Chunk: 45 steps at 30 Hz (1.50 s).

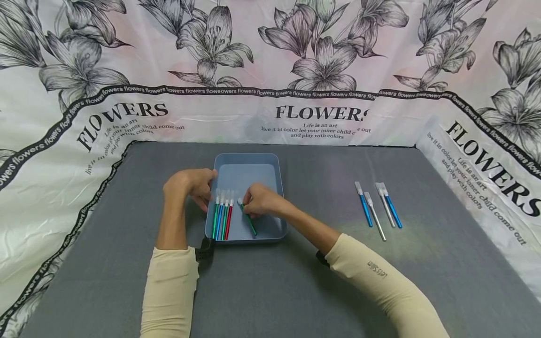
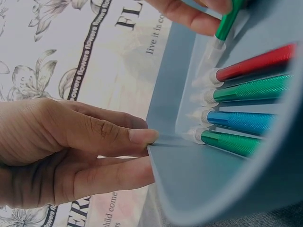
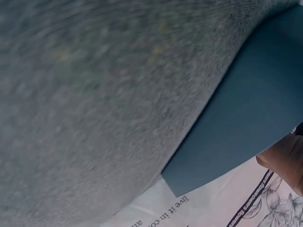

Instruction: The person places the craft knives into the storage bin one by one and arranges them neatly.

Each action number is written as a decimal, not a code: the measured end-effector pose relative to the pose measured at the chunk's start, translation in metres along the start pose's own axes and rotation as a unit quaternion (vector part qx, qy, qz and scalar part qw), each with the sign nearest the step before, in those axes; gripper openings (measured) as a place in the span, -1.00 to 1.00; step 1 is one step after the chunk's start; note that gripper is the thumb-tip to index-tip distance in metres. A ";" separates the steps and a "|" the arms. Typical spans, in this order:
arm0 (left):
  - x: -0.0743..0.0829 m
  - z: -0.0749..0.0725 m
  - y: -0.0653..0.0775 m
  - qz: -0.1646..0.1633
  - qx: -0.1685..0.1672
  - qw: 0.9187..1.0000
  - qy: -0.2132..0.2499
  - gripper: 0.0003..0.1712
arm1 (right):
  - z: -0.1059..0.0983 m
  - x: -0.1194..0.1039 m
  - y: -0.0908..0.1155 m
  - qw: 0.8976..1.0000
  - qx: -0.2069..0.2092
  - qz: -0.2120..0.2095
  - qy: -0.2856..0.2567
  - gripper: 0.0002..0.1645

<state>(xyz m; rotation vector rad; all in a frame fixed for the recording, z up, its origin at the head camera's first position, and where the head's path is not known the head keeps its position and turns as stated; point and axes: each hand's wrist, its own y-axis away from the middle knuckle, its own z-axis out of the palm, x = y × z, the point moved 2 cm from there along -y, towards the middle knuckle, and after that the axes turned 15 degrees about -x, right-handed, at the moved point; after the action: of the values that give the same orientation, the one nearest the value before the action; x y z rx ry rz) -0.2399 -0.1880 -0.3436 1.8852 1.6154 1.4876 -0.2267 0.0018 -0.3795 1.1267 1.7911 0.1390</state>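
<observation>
A blue-grey tray [image 1: 245,174] stands on the table. My left hand [image 1: 195,185] pinches its left rim, thumb on the inside and fingers outside in the left wrist view. Over the tray's middle, my right hand [image 1: 263,199] holds a green craft knife [image 1: 251,226] by its upper part, near the clear cap, its lower end slanting toward the near right. Left of it, side by side in the tray, lie a green knife [image 2: 232,143], a blue knife [image 2: 241,120], another green knife [image 2: 251,88] and a red knife [image 2: 255,64], all with clear caps pointing away from me.
To the right of the tray, two blue knives [image 1: 366,211] and two silver knives [image 1: 376,216] lie on the grey tablecloth [image 1: 321,188]. A white flower-printed sheet [image 1: 236,117] hangs behind and at the sides. The tray's outer wall [image 3: 251,109] fills part of the right wrist view.
</observation>
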 end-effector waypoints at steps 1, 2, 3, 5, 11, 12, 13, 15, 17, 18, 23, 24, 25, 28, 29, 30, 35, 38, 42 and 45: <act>0.000 0.000 0.000 0.000 -0.001 1.000 0.001 -0.07 | 0.001 -0.001 -0.001 1.000 -0.002 0.002 0.001 -0.82; 0.000 0.000 0.000 -0.001 -0.002 1.000 0.001 -0.08 | 0.003 -0.002 -0.002 1.000 -0.003 0.004 0.003 -0.83; 0.000 0.000 0.000 -0.001 -0.004 1.000 0.003 -0.09 | 0.004 -0.003 -0.003 1.000 -0.004 0.006 0.006 -0.83; -0.001 -0.001 0.000 -0.002 -0.005 1.000 0.003 -0.16 | 0.006 -0.005 -0.005 1.000 -0.004 0.008 0.010 -0.85; -0.001 -0.002 0.001 -0.003 -0.006 1.000 0.010 -0.10 | 0.009 -0.008 -0.010 1.000 0.004 0.010 0.007 -0.87; -0.001 -0.002 0.001 -0.001 -0.008 1.000 0.010 -0.08 | 0.010 -0.008 -0.010 1.000 0.004 0.009 0.005 -0.87; -0.001 -0.002 0.001 -0.001 -0.009 1.000 0.012 -0.08 | 0.010 -0.007 -0.011 1.000 0.005 0.008 0.001 -0.87; -0.001 -0.002 0.001 0.000 -0.010 1.000 0.008 -0.06 | 0.011 -0.007 -0.012 1.000 0.003 0.006 -0.006 -0.86; -0.001 -0.001 0.002 0.001 -0.010 1.000 0.001 -0.09 | 0.011 -0.006 -0.011 1.000 0.000 0.004 -0.009 -0.85; -0.001 -0.001 0.002 0.001 -0.010 1.000 0.000 -0.13 | 0.012 -0.006 -0.011 1.000 -0.001 0.003 -0.009 -0.85; -0.001 -0.002 0.002 -0.002 -0.007 1.000 -0.005 -0.27 | 0.012 -0.006 -0.006 1.000 -0.019 -0.008 -0.011 -0.81; 0.000 -0.002 0.003 -0.002 -0.007 1.000 -0.006 -0.25 | 0.012 -0.006 -0.005 0.999 -0.025 -0.012 -0.019 -0.80; -0.001 -0.002 0.003 -0.003 -0.007 1.000 -0.010 -0.22 | 0.012 -0.005 -0.004 0.999 -0.031 -0.017 -0.027 -0.79; 0.000 -0.003 0.003 -0.007 -0.008 1.000 -0.013 -0.13 | 0.012 -0.003 -0.002 0.997 -0.047 -0.027 -0.050 -0.76; -0.001 -0.004 0.002 -0.008 -0.009 1.000 -0.014 -0.15 | 0.011 -0.003 -0.002 0.997 -0.051 -0.030 -0.055 -0.74; 0.000 -0.004 0.002 -0.008 -0.010 1.000 -0.012 -0.13 | 0.011 -0.002 -0.001 0.996 -0.053 -0.032 -0.057 -0.73; -0.001 -0.003 0.001 -0.007 -0.018 1.000 -0.007 -0.18 | 0.010 0.000 0.005 0.996 -0.059 -0.037 -0.053 -0.68; -0.001 -0.003 0.001 -0.008 -0.017 1.000 -0.007 -0.32 | 0.008 0.000 0.011 0.996 -0.062 -0.039 -0.049 -0.67; -0.001 -0.004 0.000 -0.006 -0.020 1.000 -0.006 -0.21 | 0.003 -0.001 0.018 0.996 -0.064 -0.033 -0.042 -0.65; -0.001 -0.003 0.000 -0.007 -0.021 1.000 -0.003 -0.05 | -0.002 -0.001 0.024 0.996 -0.067 -0.035 -0.043 -0.62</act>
<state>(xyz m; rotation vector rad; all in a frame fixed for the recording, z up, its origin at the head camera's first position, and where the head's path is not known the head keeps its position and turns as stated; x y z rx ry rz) -0.2420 -0.1904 -0.3424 1.8497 1.5789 1.4977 -0.2136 0.0155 -0.3649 0.9596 1.7174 0.1633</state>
